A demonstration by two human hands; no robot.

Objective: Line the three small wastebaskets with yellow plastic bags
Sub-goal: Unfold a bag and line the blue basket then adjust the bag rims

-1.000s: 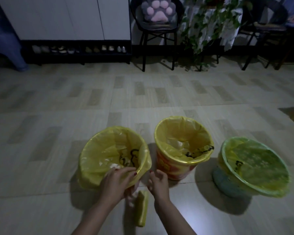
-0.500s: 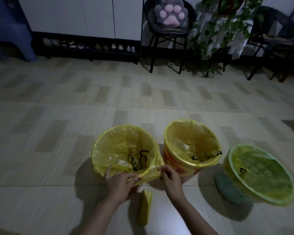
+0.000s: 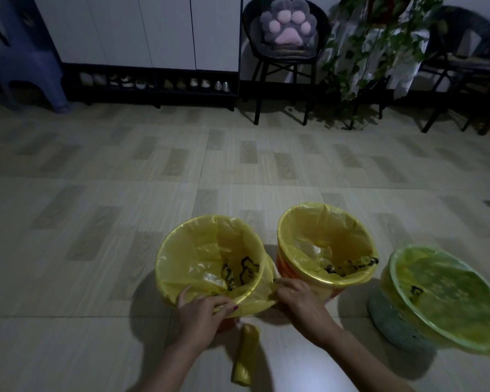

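Head view, nearest first: a roll of yellow bags [image 3: 245, 355] lies on the floor between the 2 forearms, probably left within reach as the supply for the liners. Just beyond it, the left hand [image 3: 201, 314] pinches the overhanging edge of the yellow bag [image 3: 210, 250] at the near rim of the left wastebasket [image 3: 224, 323], fingers curled over the film. The right hand [image 3: 300, 302] grips the same overhang at the near right of that rim, thumb and fingers clamped on the plastic. Held at 2 points along the rim, the film looks to be drawn down and outward so the fold seats over the lip; that is a judgement from the grip.

To the right, the middle wastebasket [image 3: 303, 281], orange-sided, already wears a bag [image 3: 326, 222] folded over its rim, and stands just beside the left one, so the right hand works in the narrow gap between them. Further right, the third wastebasket [image 3: 393, 323], grey-green and tilted toward the camera, is also lined, its bag [image 3: 447, 295] stretched across the mouth.

By this look the task is nearly done.

Far off, well apart from the work, stand a black chair with a paw cushion [image 3: 287, 25], a trailing plant [image 3: 374, 46], a shoe rack [image 3: 153, 82] under white cabinets, and a blue stool [image 3: 26, 63] at far left. Nothing there blocks the hands.
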